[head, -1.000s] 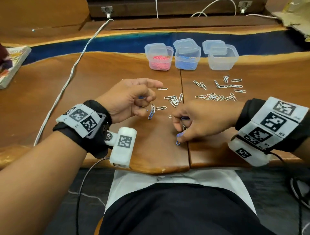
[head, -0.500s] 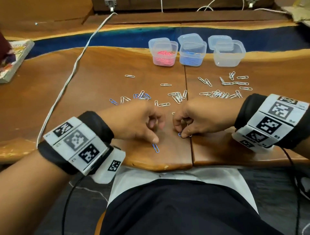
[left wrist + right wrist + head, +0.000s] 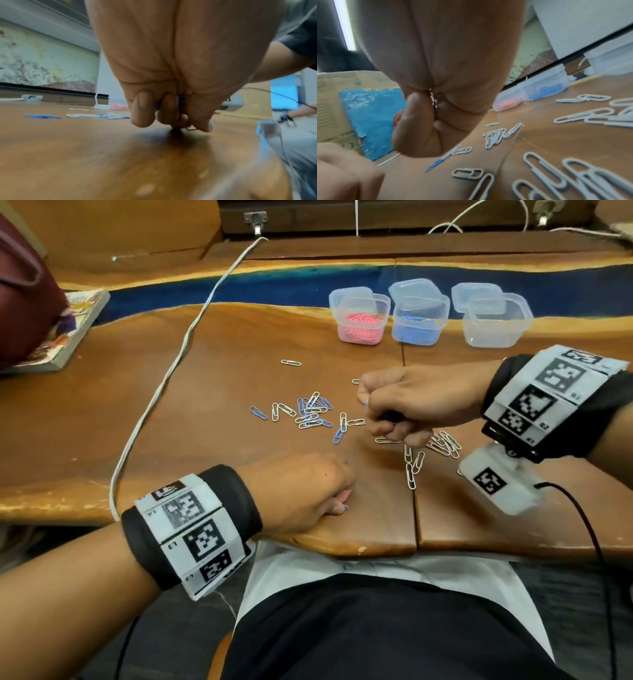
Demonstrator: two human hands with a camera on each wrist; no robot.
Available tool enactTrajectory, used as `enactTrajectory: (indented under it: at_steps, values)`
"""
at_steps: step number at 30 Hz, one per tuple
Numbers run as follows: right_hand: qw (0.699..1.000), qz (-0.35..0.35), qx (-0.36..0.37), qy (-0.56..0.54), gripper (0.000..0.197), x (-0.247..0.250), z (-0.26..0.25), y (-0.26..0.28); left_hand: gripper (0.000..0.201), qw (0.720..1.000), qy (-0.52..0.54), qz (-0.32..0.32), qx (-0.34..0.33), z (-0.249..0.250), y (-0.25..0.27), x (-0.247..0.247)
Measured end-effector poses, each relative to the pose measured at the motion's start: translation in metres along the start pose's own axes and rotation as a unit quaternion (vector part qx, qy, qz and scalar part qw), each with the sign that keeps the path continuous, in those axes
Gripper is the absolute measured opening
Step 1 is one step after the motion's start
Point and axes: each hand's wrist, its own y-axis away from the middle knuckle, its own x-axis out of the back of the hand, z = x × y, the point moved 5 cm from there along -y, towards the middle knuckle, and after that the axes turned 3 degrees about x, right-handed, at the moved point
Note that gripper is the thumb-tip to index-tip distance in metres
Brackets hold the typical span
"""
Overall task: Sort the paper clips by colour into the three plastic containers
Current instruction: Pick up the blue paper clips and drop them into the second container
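Note:
Three clear plastic containers stand at the back: one with pink clips (image 3: 359, 320), one with blue clips (image 3: 418, 320), and one with nothing visible in it (image 3: 493, 323). A mixed heap of blue and white paper clips (image 3: 313, 414) lies mid-table, and white clips (image 3: 442, 443) lie to its right. My left hand (image 3: 337, 503) rests near the front edge with its fingers curled. It pinches a blue clip (image 3: 190, 129) against the wood and keeps more blue clips (image 3: 181, 100) in the fist. My right hand (image 3: 373, 419) hovers above the clips as a fist, gripping blue clips (image 3: 434, 106).
A white cable (image 3: 171, 364) runs down the left part of the table. A book (image 3: 68, 337) and a dark red bag (image 3: 20, 296) sit at the far left. Single blue clips (image 3: 258, 413) (image 3: 339, 435) lie loose. The table's front edge (image 3: 342, 546) is just below my left hand.
My right hand rose from the front edge and moved back over the clips, still in a fist. My left hand stayed near the front edge and closed on the blue clip lying there.

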Motion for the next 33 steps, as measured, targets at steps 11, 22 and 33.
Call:
enactTrajectory:
  at_steps: [11, 22, 33]
  values:
    - [0.993, 0.017, 0.021, 0.111, 0.015, 0.002, -0.018, -0.033, 0.03, 0.891, 0.394, 0.121, 0.189, -0.088, 0.012, 0.039]
    - [0.852, -0.034, 0.117, 0.51, 0.009, -0.018, -0.036, -0.052, 0.017, 0.957, 0.077, 0.164, 0.225, -0.139, 0.013, 0.06]
    - [0.819, -0.084, 0.111, 0.556, 0.014, -0.027, -0.034, -0.051, 0.014, 0.97, 0.015, 0.026, 0.24, -0.136, -0.001, 0.056]
